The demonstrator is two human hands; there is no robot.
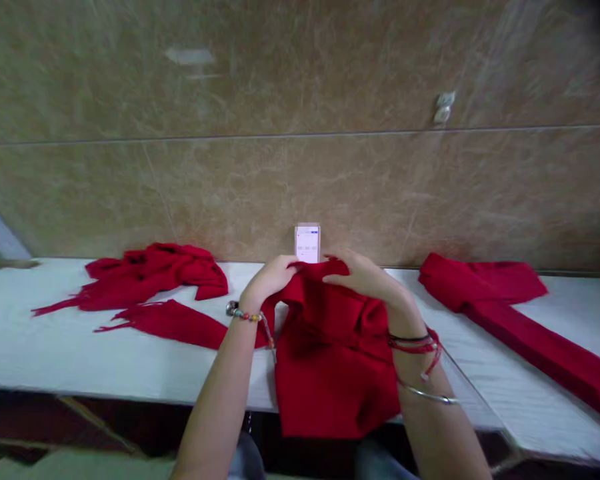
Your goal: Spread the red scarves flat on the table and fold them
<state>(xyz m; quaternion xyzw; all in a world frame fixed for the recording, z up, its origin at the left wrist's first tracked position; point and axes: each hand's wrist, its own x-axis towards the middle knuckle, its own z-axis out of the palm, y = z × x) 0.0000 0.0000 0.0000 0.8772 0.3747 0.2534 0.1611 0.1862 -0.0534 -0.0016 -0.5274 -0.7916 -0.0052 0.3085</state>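
A red scarf (335, 373) is bunched at its top between my two hands, and its lower part hangs over the table's front edge. My left hand (276, 275) grips the cloth at the upper left, its fingertips partly hidden by the fabric. On the upper right my right hand (357, 272) holds the gathered cloth, thumb below and fingers above it. A fringed red end (170, 323) stretches out to the left, passing behind my left forearm.
Another crumpled red scarf (160, 273) with fringe lies on the white table (40, 353) to the left. A folded red scarf (485, 283) lies at the right, its long strip reaching the front edge. A lit phone (307, 241) leans against the tiled wall (220, 193).
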